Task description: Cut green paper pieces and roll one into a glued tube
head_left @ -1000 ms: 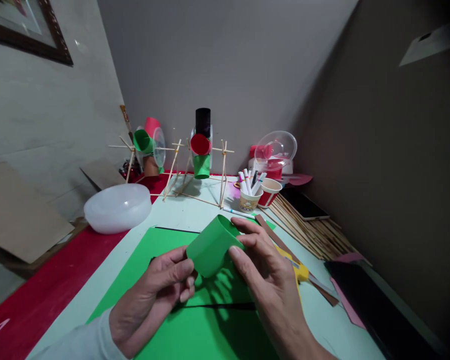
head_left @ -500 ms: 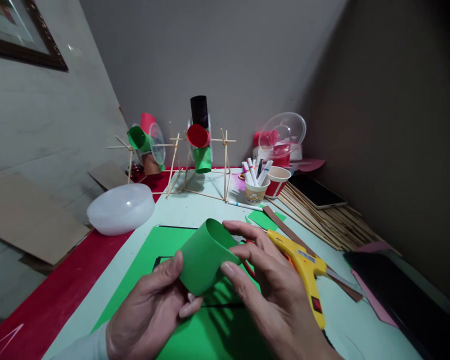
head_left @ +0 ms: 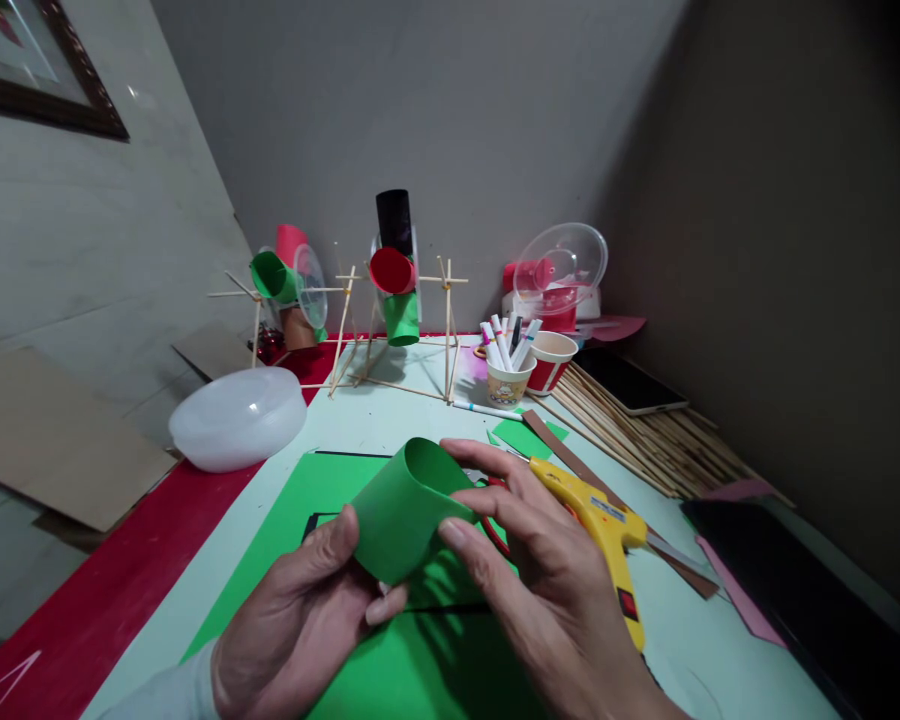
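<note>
Fingers (head_left: 487, 500) of the right hand (head_left: 547, 590) curled over the far and right side of a green paper tube (head_left: 405, 510), index fingertip at its open rim, thumb pressed on its wall. Left hand (head_left: 300, 620) closed on the tube's near left side, thumb (head_left: 337, 545) flat against the wall, other fingertips tucked beneath. Tube held tilted just above a green paper sheet (head_left: 307, 500), open mouth facing up and away, over the near middle of the pale table (head_left: 390, 420).

Just right of the hands, lying on the table: a yellow glue gun (head_left: 607, 535). Farther right, a bundle of wooden sticks (head_left: 645, 440) and a dark phone (head_left: 630, 385). Far middle: a stick frame (head_left: 390, 340) bearing red, green and black paper cups, beside it a cup of markers (head_left: 506, 375). Far left: a white plastic bowl (head_left: 236, 418), upside down, on red cloth (head_left: 105, 590).
</note>
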The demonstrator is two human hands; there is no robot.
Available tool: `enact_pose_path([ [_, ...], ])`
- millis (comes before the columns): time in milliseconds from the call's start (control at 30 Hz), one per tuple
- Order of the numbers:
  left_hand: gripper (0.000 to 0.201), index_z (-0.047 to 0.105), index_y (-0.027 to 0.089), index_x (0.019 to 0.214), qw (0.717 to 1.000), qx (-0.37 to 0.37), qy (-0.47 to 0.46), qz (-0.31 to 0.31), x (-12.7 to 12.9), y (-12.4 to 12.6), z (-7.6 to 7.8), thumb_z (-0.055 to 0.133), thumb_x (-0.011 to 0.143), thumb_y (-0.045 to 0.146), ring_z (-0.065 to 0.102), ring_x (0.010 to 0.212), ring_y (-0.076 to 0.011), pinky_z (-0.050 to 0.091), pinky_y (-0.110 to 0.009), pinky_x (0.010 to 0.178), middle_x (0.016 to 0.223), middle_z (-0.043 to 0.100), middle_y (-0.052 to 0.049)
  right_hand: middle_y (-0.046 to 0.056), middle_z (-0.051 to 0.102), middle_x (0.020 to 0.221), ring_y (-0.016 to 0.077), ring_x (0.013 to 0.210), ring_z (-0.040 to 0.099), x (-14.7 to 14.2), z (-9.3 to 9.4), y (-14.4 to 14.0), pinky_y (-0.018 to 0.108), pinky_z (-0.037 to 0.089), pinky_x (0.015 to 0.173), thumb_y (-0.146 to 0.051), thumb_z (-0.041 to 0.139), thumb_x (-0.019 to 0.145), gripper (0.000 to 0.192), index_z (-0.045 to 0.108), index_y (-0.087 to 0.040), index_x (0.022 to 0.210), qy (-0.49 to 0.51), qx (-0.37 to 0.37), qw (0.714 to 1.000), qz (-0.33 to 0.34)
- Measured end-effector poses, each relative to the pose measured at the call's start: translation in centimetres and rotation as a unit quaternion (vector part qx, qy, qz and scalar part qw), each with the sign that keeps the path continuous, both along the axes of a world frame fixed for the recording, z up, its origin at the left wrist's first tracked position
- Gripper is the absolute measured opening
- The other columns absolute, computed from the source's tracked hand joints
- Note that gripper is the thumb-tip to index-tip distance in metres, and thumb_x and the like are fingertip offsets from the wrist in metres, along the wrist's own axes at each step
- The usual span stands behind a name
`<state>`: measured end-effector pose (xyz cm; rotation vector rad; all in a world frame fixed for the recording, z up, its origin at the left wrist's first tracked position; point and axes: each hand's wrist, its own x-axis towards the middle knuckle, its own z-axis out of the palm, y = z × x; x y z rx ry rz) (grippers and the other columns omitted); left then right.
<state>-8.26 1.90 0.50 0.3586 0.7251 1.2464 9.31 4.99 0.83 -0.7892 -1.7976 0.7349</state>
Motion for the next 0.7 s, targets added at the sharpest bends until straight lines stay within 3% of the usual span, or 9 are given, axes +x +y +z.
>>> enact_pose_path([
  [167, 0.025, 0.07, 0.017, 0.073, 0.999, -0.008, 0.028, -0.023, -1.0, 0.5, 0.2, 0.078, 0.074, 0.04, 0.052, 0.071, -0.0156, 0.044, -0.025, 0.056, 0.075, 0.062, -0.003, 0.006, 0.056, 0.131, 0.0203, 0.119, 0.055, 0.3, 0.6, 0.3, 0.034, 0.044, 0.097, -0.026, 0.055, 0.093, 0.011, 0.063, -0.022, 0.086, -0.025, -0.031, 0.999, 0.001],
  [300, 0.027, 0.07, 0.016, 0.077, 0.976, -0.002, 0.217, 0.012, -2.5, 1.3, 0.6, 0.068, 0.083, 0.042, 0.046, 0.063, -0.0129, 0.038, -0.023, 0.055, 0.067, 0.055, 0.0, 0.004, 0.057, 0.13, 0.0208, 0.118, 0.055, 0.6, 1.2, 0.7, 0.035, 0.044, 0.097, -0.029, 0.055, 0.094, 0.012, 0.061, -0.023, 0.085, -0.04, -0.043, 0.998, 0.004],
  [367, 0.025, 0.071, 0.019, 0.085, 0.925, 0.054, 0.366, 0.082, -3.3, 1.6, 1.1, 0.069, 0.082, 0.043, 0.042, 0.06, -0.0121, 0.035, -0.022, 0.053, 0.064, 0.052, 0.002, 0.003, 0.057, 0.13, 0.0207, 0.118, 0.055, 0.8, 1.4, 0.8, 0.035, 0.044, 0.098, -0.029, 0.055, 0.094, 0.013, 0.059, -0.023, 0.083, -0.058, -0.051, 0.997, 0.014],
  [433, 0.022, 0.073, 0.022, 0.094, 0.838, 0.147, 0.502, 0.157, -3.8, 1.6, 1.8, 0.07, 0.082, 0.041, 0.047, 0.065, -0.013, 0.036, -0.021, 0.057, 0.074, 0.059, 0.001, 0.002, 0.058, 0.131, 0.0204, 0.119, 0.055, 0.9, 1.6, 0.8, 0.035, 0.044, 0.098, -0.028, 0.055, 0.093, 0.014, 0.058, -0.023, 0.081, -0.081, -0.055, 0.995, 0.027],
  [500, 0.019, 0.074, 0.026, 0.1, 0.749, 0.246, 0.586, 0.188, -3.9, 1.2, 2.4, 0.067, 0.085, 0.034, 0.056, 0.087, -0.0166, 0.041, -0.02, 0.073, 0.1, 0.067, -0.002, 0.002, 0.058, 0.131, 0.0198, 0.119, 0.055, 0.9, 1.7, 0.7, 0.035, 0.043, 0.099, -0.027, 0.055, 0.093, 0.014, 0.058, -0.023, 0.081, -0.108, -0.052, 0.992, 0.044],
  [533, 0.019, 0.075, 0.028, 0.104, 0.722, 0.288, 0.604, 0.172, -3.9, 1.0, 2.6, 0.065, 0.087, 0.031, 0.057, 0.101, -0.0188, 0.04, -0.021, 0.084, 0.111, 0.067, -0.002, 0.001, 0.058, 0.131, 0.0195, 0.119, 0.055, 0.9, 1.7, 0.6, 0.035, 0.043, 0.099, -0.027, 0.055, 0.093, 0.014, 0.058, -0.023, 0.08, -0.121, -0.049, 0.99, 0.053],
  [600, 0.024, 0.074, 0.033, 0.109, 0.693, 0.349, 0.621, 0.111, -3.6, 0.5, 2.8, 0.059, 0.091, 0.026, 0.056, 0.114, -0.0202, 0.037, -0.022, 0.097, 0.121, 0.066, 0.0, 0.002, 0.058, 0.131, 0.0192, 0.12, 0.055, 0.8, 1.6, 0.4, 0.035, 0.044, 0.099, -0.027, 0.056, 0.093, 0.013, 0.059, -0.023, 0.081, -0.142, -0.042, 0.987, 0.068],
  [700, 0.027, 0.073, 0.034, 0.11, 0.68, 0.378, 0.626, 0.045, -3.2, 0.1, 2.6, 0.057, 0.092, 0.022, 0.058, 0.112, -0.0202, 0.038, -0.024, 0.098, 0.12, 0.067, 0.0, 0.003, 0.058, 0.131, 0.02, 0.121, 0.054, 0.7, 1.4, 0.3, 0.034, 0.045, 0.097, -0.027, 0.056, 0.093, 0.01, 0.06, -0.024, 0.084, -0.157, -0.032, 0.984, 0.076],
])
